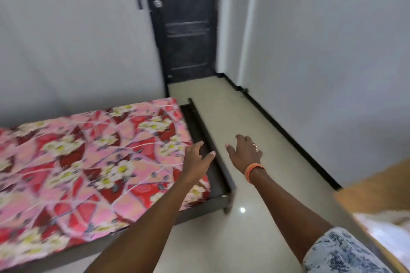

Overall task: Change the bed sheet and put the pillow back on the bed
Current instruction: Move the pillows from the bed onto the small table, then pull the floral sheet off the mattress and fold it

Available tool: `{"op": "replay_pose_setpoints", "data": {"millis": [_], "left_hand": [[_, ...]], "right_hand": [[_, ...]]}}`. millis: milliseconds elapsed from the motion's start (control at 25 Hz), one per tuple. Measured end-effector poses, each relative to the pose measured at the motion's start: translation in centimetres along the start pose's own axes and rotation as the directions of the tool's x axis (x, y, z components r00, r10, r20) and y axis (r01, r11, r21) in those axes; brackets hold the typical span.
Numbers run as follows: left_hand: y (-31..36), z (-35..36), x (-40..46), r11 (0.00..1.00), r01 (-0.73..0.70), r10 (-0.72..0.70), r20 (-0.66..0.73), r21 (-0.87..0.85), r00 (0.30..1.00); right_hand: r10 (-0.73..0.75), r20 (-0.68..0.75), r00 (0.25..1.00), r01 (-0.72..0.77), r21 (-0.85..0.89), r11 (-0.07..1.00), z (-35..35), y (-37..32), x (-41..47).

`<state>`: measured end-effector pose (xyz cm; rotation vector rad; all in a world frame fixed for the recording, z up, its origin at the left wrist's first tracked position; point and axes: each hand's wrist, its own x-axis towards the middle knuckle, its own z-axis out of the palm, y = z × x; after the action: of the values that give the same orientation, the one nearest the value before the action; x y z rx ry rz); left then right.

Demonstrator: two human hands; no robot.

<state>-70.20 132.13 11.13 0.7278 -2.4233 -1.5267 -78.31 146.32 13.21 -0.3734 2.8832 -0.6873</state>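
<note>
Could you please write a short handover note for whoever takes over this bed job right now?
Left hand: empty, fingers spread, over the mattress's right edge.
Right hand: empty, open, over the floor beside the bed; orange band on the wrist.
Mattress: red and pink floral surface, lying on the dark bed frame, with a strip of frame left bare on its right side. Whether the floral print is a sheet or the mattress's own cover cannot be told.
Pillow: none in view. No loose sheet clearly in view; something pale and blurred shows at the lower right edge.
Done: nothing certain.
Left: find the fresh sheet, spread it, put the pillow back.
</note>
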Motion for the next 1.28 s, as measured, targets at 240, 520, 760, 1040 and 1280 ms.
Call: {"op": "replay_pose_setpoints", "data": {"millis": [240, 520, 760, 1040, 1280], "left_hand": [[-17.1, -28.5, -4.1, 0.964, 0.249, -0.265, -0.363, -0.091, 0.893], [-30.3, -52.6, -12.8, 0.876, 0.374, -0.479, -0.646, -0.304, 0.594], [-41.3, -66.4, -17.0, 0.748, 0.449, -0.643, -0.703, -0.489, 0.304], [-50.1, -84.2, -19.2, 0.607, 0.445, -0.735, -0.678, -0.659, -0.003], [-60.4, -98.0, -20.6, 0.52, 0.43, -0.783, -0.613, -0.738, -0.105]], "right_hand": [[-0.296, 0.276, 0.915, 0.256, 0.173, 0.951, 18.0, -28.4, -4.3], [-0.576, 0.494, 0.652, 0.481, 0.318, 0.817, 35.2, -54.3, -16.4], [-0.65, 0.619, 0.44, 0.599, 0.337, 0.726, 48.4, -72.3, -22.1], [-0.67, 0.73, 0.133, 0.708, 0.403, 0.58, 61.7, -93.8, -28.9], [-0.665, 0.745, -0.055, 0.817, 0.416, 0.399, 72.4, -107.0, -35.8]]}}
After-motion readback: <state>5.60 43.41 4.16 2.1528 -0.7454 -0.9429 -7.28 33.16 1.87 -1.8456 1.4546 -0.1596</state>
